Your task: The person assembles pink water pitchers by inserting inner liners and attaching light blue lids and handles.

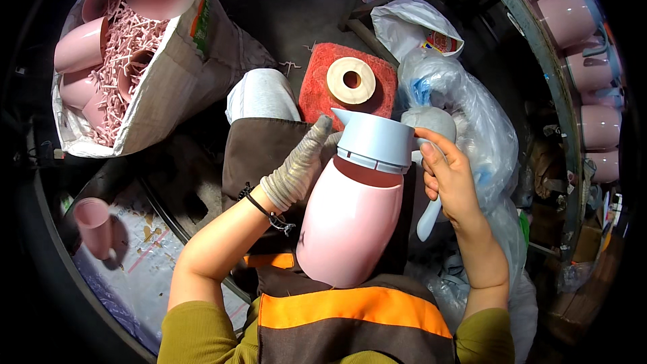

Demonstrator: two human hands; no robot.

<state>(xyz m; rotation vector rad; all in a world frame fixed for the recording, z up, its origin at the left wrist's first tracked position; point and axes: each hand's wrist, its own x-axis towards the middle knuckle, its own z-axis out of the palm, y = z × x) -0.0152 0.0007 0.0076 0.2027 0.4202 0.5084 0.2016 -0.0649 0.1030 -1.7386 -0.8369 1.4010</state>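
Note:
A glossy pink jug body (347, 229) stands upright, leaning slightly, against my apron between my arms. At its mouth is a light blue spouted collar (375, 140) with a handle (429, 218). A dark reddish gap shows between collar and body, so the collar is not flush all round. My right hand (446, 174) grips the handle near its top, thumb and fingers closed round it. My left hand (304, 165), in a grey-striped knit glove, presses the jug's upper left side; its thumb points up beside the spout and its other fingers are hidden behind the jug.
Ahead is a red cushion (317, 94) bearing a cream-coloured ring (340, 81). A white woven sack (178, 94) at left holds pink jug bodies and shreds. A pink cup-shaped piece (94, 226) is lower left. Clear plastic bags (488, 135) and a rack of pink jugs (600, 127) fill the right.

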